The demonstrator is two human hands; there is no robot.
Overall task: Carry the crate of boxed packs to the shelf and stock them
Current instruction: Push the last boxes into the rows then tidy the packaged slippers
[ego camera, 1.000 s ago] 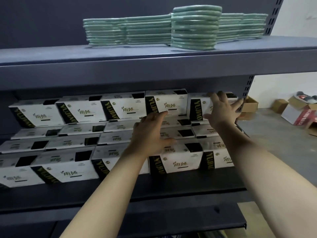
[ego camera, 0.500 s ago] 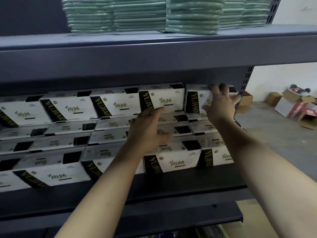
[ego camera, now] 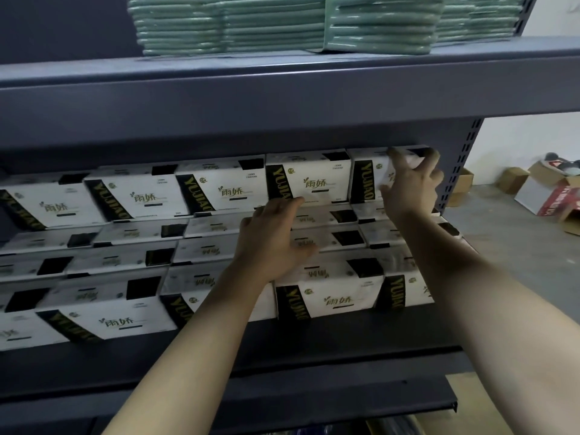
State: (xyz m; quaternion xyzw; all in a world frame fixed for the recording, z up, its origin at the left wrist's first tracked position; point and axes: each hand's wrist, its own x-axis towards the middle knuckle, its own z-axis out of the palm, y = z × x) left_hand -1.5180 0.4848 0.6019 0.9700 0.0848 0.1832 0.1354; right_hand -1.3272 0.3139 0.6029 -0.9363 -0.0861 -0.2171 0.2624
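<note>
White boxed packs with a black-and-gold stripe [ego camera: 216, 193] fill the grey middle shelf [ego camera: 282, 353] in stepped rows. My right hand [ego camera: 411, 183] reaches to the back row's rightmost pack [ego camera: 365, 180], fingers curled over its top edge and thumb on its front. My left hand [ego camera: 276, 237] lies with straight fingers on the flat packs of the middle rows, fingertips at the bottom edge of an upright pack [ego camera: 314, 183]. The crate is out of view.
The upper shelf board [ego camera: 282, 98] hangs low over the back row and carries stacks of green wrapped packs [ego camera: 282, 23]. A perforated shelf post [ego camera: 464, 158] stands just right of my right hand. Cardboard boxes [ego camera: 552, 193] sit on the floor at right.
My right hand has gone from resting flat on the rightmost back pack to curling its fingers over that pack's top. The left hand has stayed on the middle rows. The view has moved closer.
</note>
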